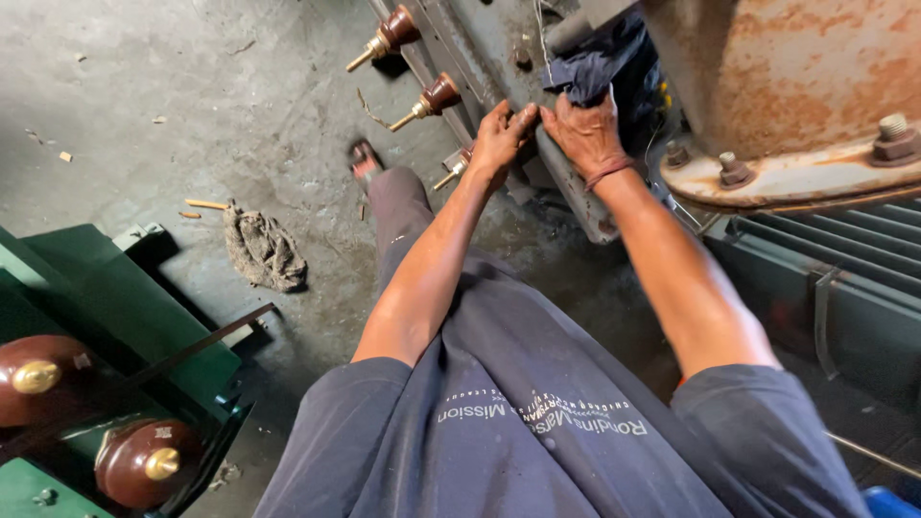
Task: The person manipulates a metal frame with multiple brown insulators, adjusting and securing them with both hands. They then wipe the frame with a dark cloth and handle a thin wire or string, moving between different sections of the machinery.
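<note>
Both hands meet at top centre on the grey transformer lid edge (566, 182), which runs diagonally from upper left to lower right. Left hand (499, 139) presses with fingers curled narrow; right hand (587, 134) grips a dark rag (590, 62).

The person wore a loose dark navy short-sleeved cotton shirt (537, 422) with a line of small pale lettering printed across the chest, its wide sleeves ending above the elbows and leaving both forearms bare. A thin reddish-brown cord band (608, 173) circled the wrist of the right hand (585, 134), while the left hand (499, 139) carried nothing. Grey trousers (403, 216) covered the one visible leg, which ended in a worn reddish open sandal (364, 161).
</note>
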Demonstrator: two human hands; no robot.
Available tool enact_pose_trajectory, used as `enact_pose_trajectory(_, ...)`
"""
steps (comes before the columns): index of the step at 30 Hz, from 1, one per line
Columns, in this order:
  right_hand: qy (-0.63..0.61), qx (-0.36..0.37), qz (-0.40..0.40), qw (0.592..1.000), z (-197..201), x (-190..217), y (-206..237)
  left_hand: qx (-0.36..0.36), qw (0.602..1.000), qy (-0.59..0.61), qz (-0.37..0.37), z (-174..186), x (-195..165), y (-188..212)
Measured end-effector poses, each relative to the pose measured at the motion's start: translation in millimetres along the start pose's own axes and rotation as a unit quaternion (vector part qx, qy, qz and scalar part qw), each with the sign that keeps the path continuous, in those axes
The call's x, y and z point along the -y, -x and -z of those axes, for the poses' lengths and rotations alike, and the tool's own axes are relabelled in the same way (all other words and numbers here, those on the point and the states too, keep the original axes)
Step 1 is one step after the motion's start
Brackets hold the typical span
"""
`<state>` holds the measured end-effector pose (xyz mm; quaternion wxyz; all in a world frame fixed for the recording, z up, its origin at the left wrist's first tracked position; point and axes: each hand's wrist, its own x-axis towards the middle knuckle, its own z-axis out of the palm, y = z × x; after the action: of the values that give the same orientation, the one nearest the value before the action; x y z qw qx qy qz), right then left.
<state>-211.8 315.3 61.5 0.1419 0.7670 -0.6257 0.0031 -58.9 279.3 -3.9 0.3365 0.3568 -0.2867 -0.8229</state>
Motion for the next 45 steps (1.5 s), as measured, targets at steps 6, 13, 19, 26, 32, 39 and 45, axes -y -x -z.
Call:
enact_pose_trajectory(6, 0.002, 0.179, -0.191, 0.965, 8.2, 26.8, -4.2, -0.008, 0.999, 0.035, 0.008, 1.4, 0.0, -1.9)
enact_pose_trajectory(13, 0.012, 0.147, 0.059, 0.987, 18.4, -14.9, 10.2, 0.077, 0.992, 0.046, 0.088, 9.7, -10.3, -6.6)
enact_pose_trajectory(19, 0.000, 0.194, -0.161, 0.968, 4.0, 19.1, 22.5, 0.034, 0.999, 0.009, 0.005, 0.2, -9.3, 1.1)
enact_pose_trajectory(26, 0.037, 0.215, -0.137, 0.966, 23.7, 19.7, 13.8, 0.051, 0.995, -0.002, 0.089, 3.8, -17.8, -2.0)
enact_pose_trajectory(32, 0.055, 0.099, 0.131, 0.985, 39.0, -17.1, -6.8, 0.078, 0.991, -0.044, 0.098, 12.2, -12.7, -2.4)
enact_pose_trajectory(39, 0.020, 0.158, 0.061, 0.985, 32.8, -12.1, 3.3, 0.065, 0.996, -0.012, 0.054, 2.4, -9.8, -1.6)
enact_pose_trajectory(45, 0.006, 0.191, -0.252, 0.949, 16.6, 45.3, -1.6, 0.008, 0.997, -0.053, 0.052, 7.7, 1.1, -0.3)
